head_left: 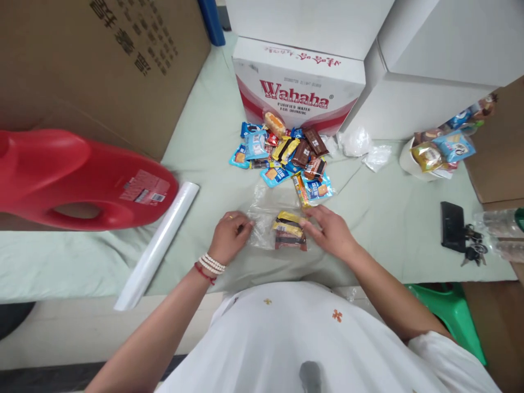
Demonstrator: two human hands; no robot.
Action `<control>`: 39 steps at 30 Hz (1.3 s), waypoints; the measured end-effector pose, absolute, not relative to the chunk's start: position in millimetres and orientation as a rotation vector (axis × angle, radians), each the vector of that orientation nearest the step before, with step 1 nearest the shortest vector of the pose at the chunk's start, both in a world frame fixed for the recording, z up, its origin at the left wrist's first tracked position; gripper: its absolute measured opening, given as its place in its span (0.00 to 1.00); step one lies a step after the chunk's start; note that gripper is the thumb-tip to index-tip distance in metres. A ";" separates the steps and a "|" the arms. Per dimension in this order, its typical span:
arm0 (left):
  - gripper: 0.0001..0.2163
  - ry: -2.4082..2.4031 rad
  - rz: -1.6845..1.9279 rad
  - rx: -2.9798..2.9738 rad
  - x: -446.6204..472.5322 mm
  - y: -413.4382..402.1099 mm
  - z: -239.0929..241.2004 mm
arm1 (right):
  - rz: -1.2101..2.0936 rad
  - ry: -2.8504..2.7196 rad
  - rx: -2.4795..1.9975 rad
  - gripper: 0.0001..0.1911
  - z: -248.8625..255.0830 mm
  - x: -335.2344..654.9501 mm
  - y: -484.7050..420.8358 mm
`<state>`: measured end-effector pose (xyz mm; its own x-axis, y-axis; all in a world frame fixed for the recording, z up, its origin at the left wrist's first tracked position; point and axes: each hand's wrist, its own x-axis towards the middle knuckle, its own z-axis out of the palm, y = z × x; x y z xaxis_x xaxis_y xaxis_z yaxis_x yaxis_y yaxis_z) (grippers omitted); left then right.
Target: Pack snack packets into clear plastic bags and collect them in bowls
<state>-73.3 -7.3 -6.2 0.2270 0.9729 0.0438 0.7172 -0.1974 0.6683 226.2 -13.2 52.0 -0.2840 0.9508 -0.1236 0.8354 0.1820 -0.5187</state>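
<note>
A clear plastic bag (262,232) lies flat at the near side of the table. Two wrapped snacks rest in or on it, a yellow and black packet (289,222) above a brown one (290,241). My left hand (231,234), with a white beaded bracelet at the wrist, is closed in a pinch on the bag's left edge. At the right end of the snacks, my right hand (327,232) has its thumb and fingers closed around the bag's side, touching the yellow packet. Just beyond, a pile of wrapped snacks (282,150) sits before the water carton (301,90).
A red plastic jug (102,180) and a white plastic roll (158,245) are on the left. Crumpled clear plastic (364,147) lies beyond the right hand. Farther right are a white tub (413,164) of snacks, a black wallet-like item (452,226), keys (475,248) and bottles (501,221).
</note>
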 end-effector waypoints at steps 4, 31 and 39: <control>0.14 1.569 0.684 1.940 -75.8 -9.0 -11.8 | 0.903 -2.287 -1.866 0.20 35.6 202.2 1.9; 0.14 1.077 0.614 2.625 -27.9 -59.8 23.5 | 0.946 -2.316 -1.462 0.12 21.0 204.3 -17.3; 0.13 1.086 0.628 2.594 -11.0 -45.2 7.5 | 1.089 -2.207 -1.651 0.16 21.0 267.0 -54.0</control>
<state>-11.0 -45.2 7.5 0.6272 0.7234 0.2887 0.6112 -0.6869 0.3933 267.0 -54.0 21.0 -0.3685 0.8884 -0.2739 0.7579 0.1164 -0.6419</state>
